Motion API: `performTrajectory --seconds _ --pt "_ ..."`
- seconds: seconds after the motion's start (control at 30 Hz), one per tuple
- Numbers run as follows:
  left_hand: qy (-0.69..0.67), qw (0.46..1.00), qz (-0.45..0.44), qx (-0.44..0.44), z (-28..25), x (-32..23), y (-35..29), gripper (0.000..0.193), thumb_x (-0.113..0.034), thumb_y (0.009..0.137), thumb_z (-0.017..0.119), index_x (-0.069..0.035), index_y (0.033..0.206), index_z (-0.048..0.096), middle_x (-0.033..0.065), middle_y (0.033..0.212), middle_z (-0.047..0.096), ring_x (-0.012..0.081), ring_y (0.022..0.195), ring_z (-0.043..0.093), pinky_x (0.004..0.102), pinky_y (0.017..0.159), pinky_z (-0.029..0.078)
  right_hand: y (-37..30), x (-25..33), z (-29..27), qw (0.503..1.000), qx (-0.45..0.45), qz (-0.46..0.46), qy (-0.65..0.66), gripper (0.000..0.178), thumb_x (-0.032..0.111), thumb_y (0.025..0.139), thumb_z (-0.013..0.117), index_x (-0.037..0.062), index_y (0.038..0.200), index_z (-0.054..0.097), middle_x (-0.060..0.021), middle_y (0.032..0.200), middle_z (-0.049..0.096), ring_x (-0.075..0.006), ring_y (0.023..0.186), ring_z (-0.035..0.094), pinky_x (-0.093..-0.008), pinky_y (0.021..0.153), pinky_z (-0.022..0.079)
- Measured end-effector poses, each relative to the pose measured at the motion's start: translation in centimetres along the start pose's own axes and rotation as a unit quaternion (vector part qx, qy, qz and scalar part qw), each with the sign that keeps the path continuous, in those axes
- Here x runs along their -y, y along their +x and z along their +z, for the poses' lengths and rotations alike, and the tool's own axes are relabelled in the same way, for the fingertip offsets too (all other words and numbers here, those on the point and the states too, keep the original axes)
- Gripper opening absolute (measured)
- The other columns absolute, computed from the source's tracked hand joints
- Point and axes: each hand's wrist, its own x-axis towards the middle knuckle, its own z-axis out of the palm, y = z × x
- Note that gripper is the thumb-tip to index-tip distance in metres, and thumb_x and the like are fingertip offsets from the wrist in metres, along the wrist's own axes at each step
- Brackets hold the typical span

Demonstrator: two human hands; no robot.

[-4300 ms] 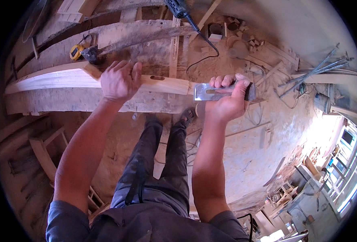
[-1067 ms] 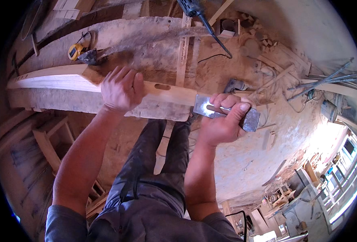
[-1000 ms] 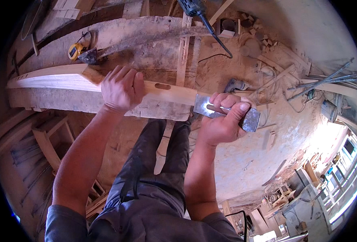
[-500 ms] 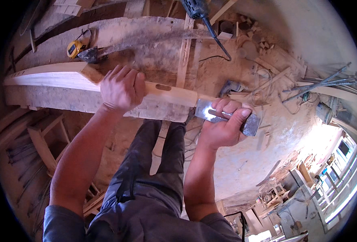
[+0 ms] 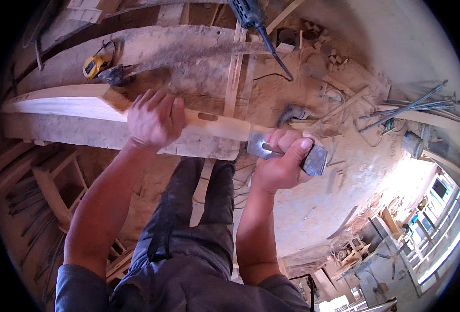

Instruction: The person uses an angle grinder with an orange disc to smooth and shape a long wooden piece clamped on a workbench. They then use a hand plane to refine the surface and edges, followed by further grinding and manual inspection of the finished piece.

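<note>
A long pale wooden piece [image 5: 63, 101] lies along the bench, its narrower part running right, with an oblong mortise [image 5: 207, 117] and a stepped end. My left hand [image 5: 154, 118] presses down over this part, fingers wrapped across the wood. At the right end, my right hand [image 5: 284, 158] is closed round a flat metal tool with a shiny, slotted blade [image 5: 257, 144] and a dull grey block-like end [image 5: 314, 160]. The blade's left edge meets or overlaps the wooden end. My fingers hide the tool's middle, so I cannot tell its exact kind.
On the worn bench [image 5: 74, 126] behind the wood sit a yellow tape measure [image 5: 92, 66] and a dark-headed hammer-like tool [image 5: 113, 75]. A corded power tool [image 5: 248, 13] is at the top. Beyond are a grey power tool [image 5: 292, 113], metal rods [image 5: 412, 111] and wood scraps.
My right hand and the metal tool have shifted slightly left relative to the wooden end. My left hand stays on the wood. The whole view has shifted a little.
</note>
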Motion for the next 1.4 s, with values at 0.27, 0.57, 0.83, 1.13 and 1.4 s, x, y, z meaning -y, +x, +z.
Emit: performTrajectory --seconds 0.27,0.57,0.83,1.13,1.4 --pt "-0.022 1.0 0.007 -0.02 0.2 0.3 -0.8 0.026 -0.012 0.091 0.066 -0.01 0.068 0.055 0.0073 0.068 0.053 0.0298 0.062 0.055 0.0435 0.056 0.042 -0.6 -0.9 0.2 0.997 0.057 -0.055 -0.027 0.02 0.012 0.11 0.055 -0.0054 0.119 0.051 -0.0053 0.071 0.053 -0.0124 0.061 0.048 -0.0325 0.056 0.045" --pt "0.002 1.0 0.014 -0.022 0.4 0.3 -1.0 0.024 -0.013 0.091 0.065 -0.009 0.069 0.057 0.0082 0.069 0.053 0.0307 0.063 0.056 0.0431 0.057 0.043 2.2 -2.9 1.3 0.999 0.005 0.033 0.003 0.014 0.018 0.109 0.059 0.0043 0.107 0.054 -0.0027 0.07 0.051 -0.0123 0.06 0.048 -0.0315 0.054 0.043" --pt "0.012 1.0 0.012 -0.004 0.4 0.1 -1.8 0.021 -0.013 0.09 0.064 -0.007 0.07 0.058 0.0119 0.072 0.056 0.0355 0.068 0.059 0.0468 0.06 0.048 2.9 -2.4 -1.2 0.957 -0.138 0.211 0.146 0.022 0.028 0.107 0.065 0.0072 0.112 0.062 -0.0047 0.08 0.057 -0.0213 0.07 0.054 -0.0436 0.071 0.05" --pt "-0.003 1.0 0.001 -0.012 0.5 -0.3 -1.0 0.027 -0.014 0.093 0.065 -0.007 0.068 0.056 0.0105 0.072 0.058 0.0339 0.066 0.059 0.0467 0.06 0.048 0.0 -3.1 -5.0 0.931 -0.228 0.211 0.193 0.028 0.04 0.107 0.064 0.0123 0.106 0.059 0.0003 0.079 0.056 -0.0215 0.075 0.058 -0.0444 0.079 0.051" --pt "0.006 1.0 0.0 -0.017 0.5 -0.7 -0.8 0.027 -0.013 0.093 0.063 -0.007 0.068 0.056 0.0102 0.071 0.057 0.033 0.066 0.059 0.0459 0.059 0.048 0.0 -4.9 -4.9 0.933 -0.234 0.19 0.196 0.031 0.04 0.105 0.066 0.0117 0.098 0.056 0.0003 0.078 0.055 -0.0208 0.073 0.057 -0.0442 0.08 0.051"
